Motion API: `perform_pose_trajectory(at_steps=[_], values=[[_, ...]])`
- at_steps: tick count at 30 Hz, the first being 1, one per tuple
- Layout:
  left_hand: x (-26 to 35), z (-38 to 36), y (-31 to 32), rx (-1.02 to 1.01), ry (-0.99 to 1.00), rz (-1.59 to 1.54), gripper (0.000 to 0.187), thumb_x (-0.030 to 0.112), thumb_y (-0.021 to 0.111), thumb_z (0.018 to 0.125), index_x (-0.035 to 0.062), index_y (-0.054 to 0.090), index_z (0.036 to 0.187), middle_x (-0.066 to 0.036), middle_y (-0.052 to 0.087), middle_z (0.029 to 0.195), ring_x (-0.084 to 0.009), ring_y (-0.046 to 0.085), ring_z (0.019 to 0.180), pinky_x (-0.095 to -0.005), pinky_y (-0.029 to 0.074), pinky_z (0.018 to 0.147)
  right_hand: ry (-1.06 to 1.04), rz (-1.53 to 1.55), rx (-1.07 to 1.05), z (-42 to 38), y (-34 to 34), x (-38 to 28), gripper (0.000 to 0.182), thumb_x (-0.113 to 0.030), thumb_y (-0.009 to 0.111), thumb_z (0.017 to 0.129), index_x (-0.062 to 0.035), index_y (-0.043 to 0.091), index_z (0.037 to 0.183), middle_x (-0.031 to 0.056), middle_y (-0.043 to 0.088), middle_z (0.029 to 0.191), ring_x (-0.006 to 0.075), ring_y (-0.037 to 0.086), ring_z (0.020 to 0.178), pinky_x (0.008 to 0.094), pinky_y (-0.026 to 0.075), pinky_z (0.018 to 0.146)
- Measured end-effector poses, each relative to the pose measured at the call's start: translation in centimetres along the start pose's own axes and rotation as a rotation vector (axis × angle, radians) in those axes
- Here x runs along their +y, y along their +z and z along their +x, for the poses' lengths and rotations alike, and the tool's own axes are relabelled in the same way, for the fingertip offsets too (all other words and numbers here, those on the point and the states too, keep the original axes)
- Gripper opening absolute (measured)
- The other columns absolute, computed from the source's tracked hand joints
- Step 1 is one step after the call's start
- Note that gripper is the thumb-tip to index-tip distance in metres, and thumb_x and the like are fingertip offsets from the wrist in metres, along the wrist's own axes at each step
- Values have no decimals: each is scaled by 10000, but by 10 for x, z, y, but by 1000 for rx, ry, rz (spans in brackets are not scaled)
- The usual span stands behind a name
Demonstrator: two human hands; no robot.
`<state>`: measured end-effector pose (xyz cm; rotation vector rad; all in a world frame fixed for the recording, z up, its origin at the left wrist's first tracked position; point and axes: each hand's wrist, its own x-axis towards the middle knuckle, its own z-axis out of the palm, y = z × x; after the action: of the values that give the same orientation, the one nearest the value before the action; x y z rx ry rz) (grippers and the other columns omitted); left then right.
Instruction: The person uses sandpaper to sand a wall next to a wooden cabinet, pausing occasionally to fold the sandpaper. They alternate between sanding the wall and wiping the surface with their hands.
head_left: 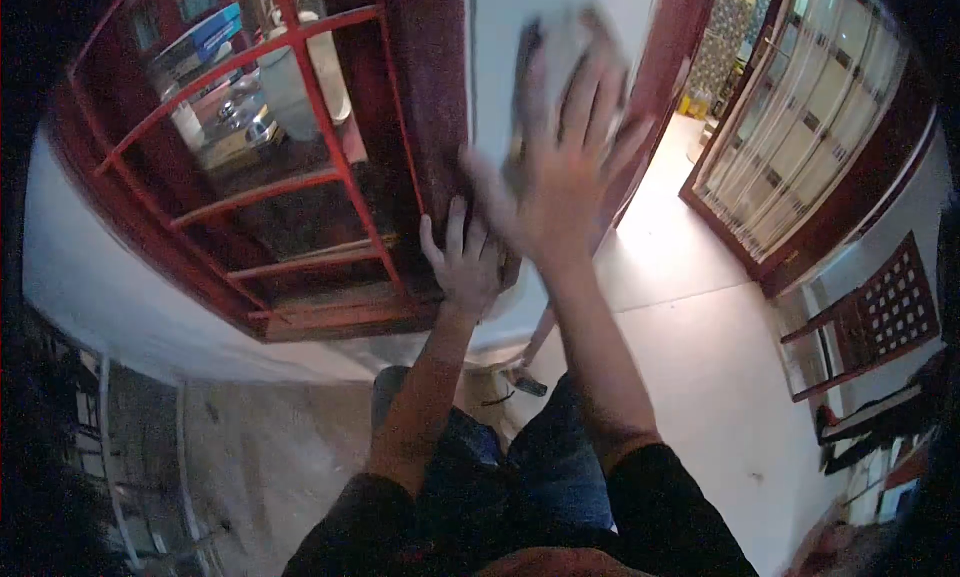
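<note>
My right hand (570, 182) is raised over the pale wall strip (510, 7) between the window and the doorway, its fingers spread and a little blurred. Behind its fingertips is a grey, dark-edged shape (585, 32), smeared and mostly covered by the hand; whether the hand touches it I cannot tell. Lower down, my left hand (468, 267) rests at the dark red window frame (425, 67) near its bottom right corner, fingers apart. Nothing shows in its grasp.
Red bars (330, 127) cross the window at left, with household items behind them. An open door with a lace curtain (800, 127) stands at right beside a lit doorway. A wooden chair (870, 317) is at far right. A small dark object (525, 381) lies low by the wall.
</note>
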<state>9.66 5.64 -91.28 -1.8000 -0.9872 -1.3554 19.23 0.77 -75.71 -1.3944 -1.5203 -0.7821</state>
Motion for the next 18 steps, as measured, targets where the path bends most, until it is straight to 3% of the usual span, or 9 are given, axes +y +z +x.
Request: perform_pose_trajectory(at_steps=[2,4,6,9,11,12,14,16,18], values=[[-2,-3,2,7,-5,13,456,344,466,919,131,586,1304,-42,465,1449,-296,389,1363,-644,214,1104,36,-16,-134,-70,23,8,877,-664,517,834,-168,293,1522,280,93,1572,456,72,1457,664,15,1113],[-3,-3,-3,16,53,32,467,327,501,922,53,559,1296,-108,471,1434,-335,360,1377,-639,231,1101,94,51,-298,-146,37,13,891,-696,491,831,-147,318,1511,316,109,1554,495,89,1441,658,46,1117],[-1,-1,1,40,52,36,488,346,476,938,53,539,1323,-94,465,1448,-332,353,1386,-637,212,1109,128,118,-364,-160,36,15,893,-715,470,833,-144,331,1505,324,119,1549,506,99,1435,655,58,1118],[-2,-13,13,86,22,65,403,307,471,934,145,619,1271,-4,474,1446,-272,401,1363,-623,236,1105,15,59,-255,-126,33,23,916,-773,397,823,-166,334,1507,297,133,1559,475,99,1447,661,11,1113],[4,-31,24,-11,-619,-883,352,257,482,924,136,643,1212,-29,515,1390,-292,409,1352,-634,233,1098,-33,108,-99,-57,18,23,915,-790,367,820,-196,321,1515,261,123,1576,445,98,1458,663,-38,1105],[1,-29,19,-19,-624,-871,352,257,482,924,136,643,1212,-29,515,1390,-292,409,1352,-634,233,1098,-46,119,-31,-26,7,20,916,-795,359,817,-211,308,1521,241,116,1585,430,97,1463,662,-63,1101],[-10,-13,12,157,30,-90,310,248,495,917,120,646,1155,-60,552,1317,-313,415,1341,-648,230,1089,-49,65,-11,8,-4,15,917,-797,356,818,-218,293,1526,233,108,1589,424,94,1465,661,-73,1099],[-8,-12,11,119,48,-45,283,254,496,917,100,641,1104,-83,573,1260,-323,414,1336,-663,232,1077,-56,6,21,11,-3,11,919,-799,353,818,-224,279,1531,224,99,1594,418,90,1468,660,-84,1097],[-8,-14,16,170,33,-15,312,238,507,916,89,597,1174,-80,559,1317,-318,423,1337,-654,246,1077,8,150,-93,-22,6,6,901,-743,523,765,-277,324,1510,215,127,1592,429,80,1466,766,-76,1025]])
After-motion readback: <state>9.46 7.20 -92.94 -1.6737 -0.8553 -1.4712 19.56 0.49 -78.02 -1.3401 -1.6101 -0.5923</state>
